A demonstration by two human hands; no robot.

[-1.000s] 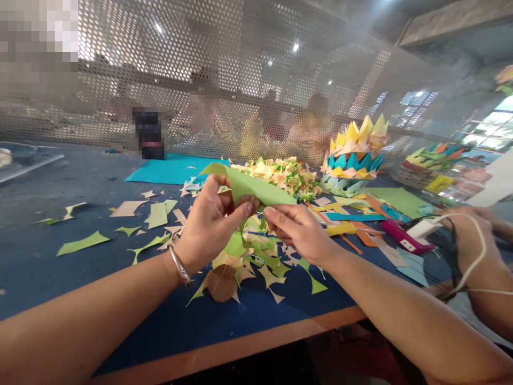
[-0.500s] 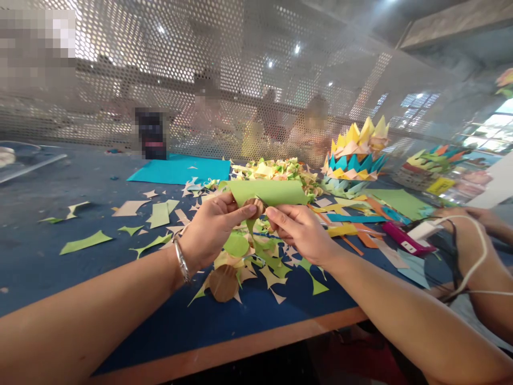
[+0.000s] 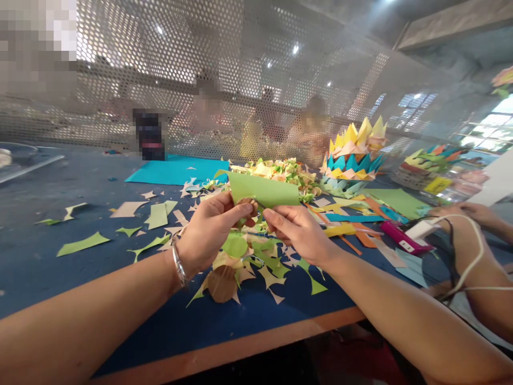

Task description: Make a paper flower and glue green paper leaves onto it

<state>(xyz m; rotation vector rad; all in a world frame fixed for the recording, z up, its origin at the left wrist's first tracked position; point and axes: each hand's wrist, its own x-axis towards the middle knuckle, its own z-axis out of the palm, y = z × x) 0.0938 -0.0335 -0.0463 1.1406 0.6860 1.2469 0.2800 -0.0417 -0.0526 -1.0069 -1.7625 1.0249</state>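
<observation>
My left hand (image 3: 210,227), a silver bracelet (image 3: 179,263) at its wrist, pinches a green paper sheet (image 3: 264,190) together with a small round brown disc (image 3: 245,205). My right hand (image 3: 298,232) is closed just right of the disc, around a thin tool whose dark tip (image 3: 258,202) reaches toward it; the rest of the tool is hidden. Below the hands lie a green paper circle (image 3: 234,244), a larger brown disc (image 3: 223,284) and many green and peach paper scraps (image 3: 272,278).
Behind the hands sit a heap of cut paper (image 3: 280,172), a blue sheet (image 3: 180,169) and a tiered paper crown (image 3: 355,160). To the right are a magenta power strip (image 3: 404,238), white cables and another person's arm (image 3: 481,251). The table edge (image 3: 240,347) runs in front.
The green sheet has turned and tilted up at its left side. The brown disc has shifted slightly left with my left hand, and its hanging green strip no longer shows.
</observation>
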